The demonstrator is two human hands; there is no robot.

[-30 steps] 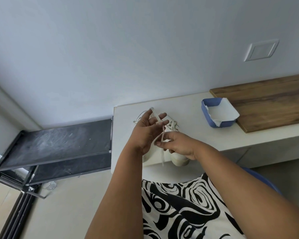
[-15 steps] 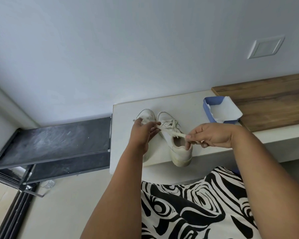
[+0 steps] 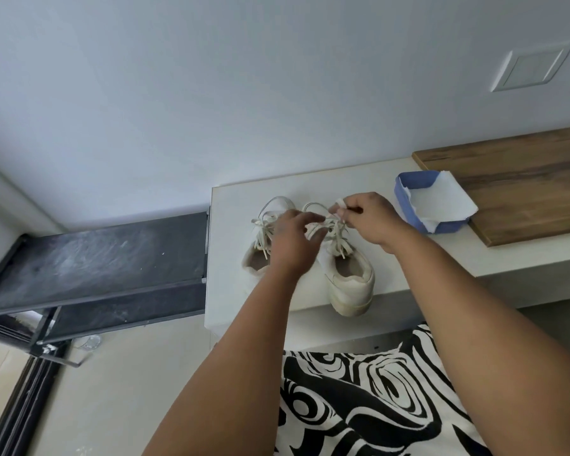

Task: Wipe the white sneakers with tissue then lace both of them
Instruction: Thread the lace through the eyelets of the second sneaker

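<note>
So the two white sneakers are parked side by side on the white counter [image 3: 244, 199], toes toward the wall and heels toward the person, which makes sense since that puts the eyelets and tongues right under the hands. The left sneaker [image 3: 260, 251] looks like it's already got its lace threaded through, loose ends flopped over the tongue, though the left arm covers part of it. The right sneaker [image 3: 349, 278] is the one being worked on, its heel poking a little past the counter edge. The right hand [image 3: 369, 222] has its fingertips pinched shut on an end of the lace [image 3: 338, 232], up near the toe end, probably to keep it taut. The left hand [image 3: 293, 238] sits over the gap between the two shoes with fingers curled onto the lace near the upper eyelets; it looks closed on it, but the frame is a bit blurry there so the exact grip is hard to read. The blue tissue box [image 3: 418, 205] is off to the right beside the wooden board [image 3: 524, 179], clear of the hands, so wiping seems done. Likely just tightening and tying left.
</note>
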